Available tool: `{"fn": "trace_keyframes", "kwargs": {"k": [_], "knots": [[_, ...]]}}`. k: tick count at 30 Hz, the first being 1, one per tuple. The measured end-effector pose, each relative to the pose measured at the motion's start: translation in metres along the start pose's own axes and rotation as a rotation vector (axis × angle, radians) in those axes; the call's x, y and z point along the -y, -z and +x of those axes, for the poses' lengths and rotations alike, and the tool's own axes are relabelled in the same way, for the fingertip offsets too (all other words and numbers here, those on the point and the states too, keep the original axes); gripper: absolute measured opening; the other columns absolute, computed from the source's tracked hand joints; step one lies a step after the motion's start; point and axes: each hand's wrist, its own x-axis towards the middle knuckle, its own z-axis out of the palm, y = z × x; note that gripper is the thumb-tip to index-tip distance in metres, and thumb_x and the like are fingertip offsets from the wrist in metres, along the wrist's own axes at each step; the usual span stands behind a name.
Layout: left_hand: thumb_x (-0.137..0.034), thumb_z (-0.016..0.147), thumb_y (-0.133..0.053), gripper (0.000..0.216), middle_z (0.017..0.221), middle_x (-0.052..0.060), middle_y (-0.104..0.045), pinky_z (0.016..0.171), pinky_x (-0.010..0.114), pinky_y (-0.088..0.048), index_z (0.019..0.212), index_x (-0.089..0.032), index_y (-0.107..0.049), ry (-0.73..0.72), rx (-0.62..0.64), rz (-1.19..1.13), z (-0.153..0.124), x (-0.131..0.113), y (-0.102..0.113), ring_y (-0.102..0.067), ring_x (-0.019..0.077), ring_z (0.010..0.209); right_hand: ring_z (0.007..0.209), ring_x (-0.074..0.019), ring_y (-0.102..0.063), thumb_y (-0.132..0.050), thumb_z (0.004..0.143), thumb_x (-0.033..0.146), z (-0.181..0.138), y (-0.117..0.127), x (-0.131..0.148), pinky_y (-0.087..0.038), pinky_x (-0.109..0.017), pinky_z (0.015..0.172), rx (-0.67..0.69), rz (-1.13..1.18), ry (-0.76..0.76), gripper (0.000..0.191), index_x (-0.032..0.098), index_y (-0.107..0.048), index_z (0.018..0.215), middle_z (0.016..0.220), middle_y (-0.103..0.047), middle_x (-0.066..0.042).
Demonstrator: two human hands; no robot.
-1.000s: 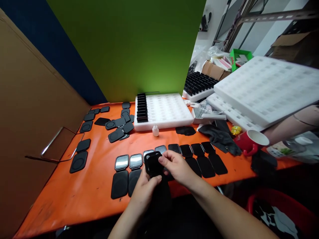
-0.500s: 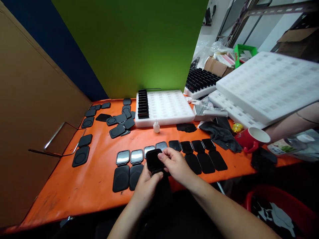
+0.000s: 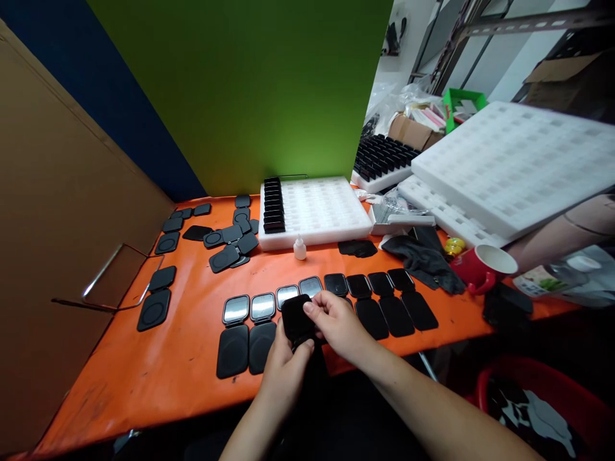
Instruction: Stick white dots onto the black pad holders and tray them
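Observation:
Both hands hold a black folding charger (image 3: pixel 296 317) with a square, dark inner face turned up. My left hand (image 3: pixel 287 358) grips its lower left side, thumb near the hinge. My right hand (image 3: pixel 336 320) pinches the right edge between thumb and fingers; whether anything else sits in that pinch is hidden. Behind and beside the hands lies a row of opened folding chargers. Those at the left (image 3: pixel 235 309) have shiny upper panels. Those at the right (image 3: pixel 398 314) look dull black. The hands cover the lower halves of the middle ones.
A white foam tray (image 3: pixel 327 211) holds one column of black pieces, with a small white dropper bottle (image 3: pixel 300 248) before it. More folding chargers (image 3: pixel 230 237) lie scattered at left by a metal wire stand (image 3: pixel 103 272). A red mug (image 3: pixel 485 269) and another person's arm (image 3: pixel 552 237) are at right.
The held charger's inner face has tilted slightly, and both hands stay on it. The whole view has shifted a little. Nothing on the table has visibly moved.

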Motion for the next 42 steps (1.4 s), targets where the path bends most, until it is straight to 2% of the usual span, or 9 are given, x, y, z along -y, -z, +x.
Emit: {"fn": "trace_keyframes", "kwargs": {"k": [4,8,12,16,19,26,31,37,42], "knots": [[-0.017,0.072,-0.053,0.045,0.109,0.005,-0.058,0.086,0.033,-0.038,0.117,-0.02,-0.045,0.013,0.006,0.026,-0.001,-0.002,0.001,-0.052,0.0222,0.102,0.053,-0.0099,-0.047,-0.045,0.082,0.042,0.0,0.009,0.013,-0.033,-0.02,0.049,0.016,-0.333,0.105,0.026,0.019,-0.044,0.069,0.058,-0.047,0.003],[-0.017,0.068,-0.055,0.046,0.098,0.004,-0.062,0.078,0.03,-0.041,0.113,-0.018,-0.045,0.146,0.02,-0.197,-0.004,-0.011,0.002,-0.057,0.021,0.092,0.058,-0.0133,-0.048,-0.056,0.071,0.053,0.002,0.021,0.026,-0.031,-0.024,0.054,-0.059,-0.629,0.165,0.035,0.019,-0.049,0.072,0.06,-0.051,0.001],[-0.017,0.067,-0.055,0.048,0.089,0.004,-0.067,0.079,0.031,-0.042,0.113,-0.017,-0.046,0.208,0.047,-0.402,-0.007,-0.024,0.001,-0.061,0.0201,0.084,0.055,-0.0109,-0.049,-0.042,0.083,0.05,0.004,0.019,0.018,-0.033,-0.023,0.053,0.06,-0.322,0.096,0.033,0.019,-0.05,0.078,0.063,-0.052,0.002],[-0.033,0.077,-0.051,0.038,0.106,0.006,-0.063,0.084,0.031,-0.041,0.112,-0.019,-0.051,0.199,-0.094,-0.28,-0.003,-0.028,0.0,-0.057,0.0222,0.1,0.049,-0.0082,-0.044,-0.035,0.085,0.05,0.005,-0.002,0.0,-0.035,-0.021,0.049,0.136,0.041,-0.03,0.036,0.018,-0.049,0.076,0.061,-0.046,0.004],[-0.043,0.083,-0.043,0.038,0.117,0.008,-0.057,0.091,0.032,-0.037,0.11,-0.019,-0.053,0.086,-0.189,-0.055,0.003,-0.021,0.001,-0.049,0.0224,0.111,0.061,-0.0107,-0.047,-0.038,0.085,0.048,0.004,-0.018,-0.005,-0.038,-0.022,0.057,0.034,-0.006,0.033,0.036,0.017,-0.05,0.071,0.065,-0.05,0.002],[-0.039,0.085,-0.041,0.033,0.109,0.008,-0.06,0.085,0.033,-0.04,0.108,-0.018,-0.052,-0.111,-0.181,0.226,0.004,-0.01,0.009,-0.056,0.0214,0.097,0.071,-0.0145,-0.051,-0.034,0.089,0.039,0.001,-0.032,-0.006,-0.039,-0.026,0.066,-0.052,-0.094,0.132,0.033,0.017,-0.055,0.077,0.074,-0.057,-0.003],[-0.038,0.084,-0.044,0.032,0.109,0.008,-0.06,0.089,0.032,-0.038,0.106,-0.018,-0.053,-0.07,-0.172,0.16,0.002,-0.011,0.01,-0.054,0.0208,0.1,0.07,-0.0136,-0.048,-0.036,0.088,0.041,0.0,-0.032,-0.01,-0.039,-0.026,0.07,-0.033,0.011,0.162,0.032,0.018,-0.053,0.074,0.074,-0.056,-0.002],[-0.043,0.081,-0.046,0.038,0.109,0.007,-0.061,0.09,0.035,-0.039,0.108,-0.018,-0.056,0.155,-0.216,-0.044,0.004,-0.02,0.008,-0.052,0.0256,0.108,0.057,-0.0116,-0.046,-0.025,0.087,0.054,0.002,-0.02,-0.011,-0.038,-0.025,0.055,0.148,0.372,-0.073,0.049,0.017,-0.053,0.073,0.062,-0.049,0.0],[-0.045,0.078,-0.051,0.038,0.116,0.007,-0.058,0.095,0.035,-0.035,0.106,-0.02,-0.056,0.204,-0.255,-0.092,0.006,-0.01,0.009,-0.043,0.0248,0.118,0.051,-0.0086,-0.041,-0.045,0.082,0.048,0.001,-0.016,-0.018,-0.035,-0.021,0.05,0.096,0.193,-0.055,0.034,0.018,-0.044,0.066,0.057,-0.043,0.004]]}}
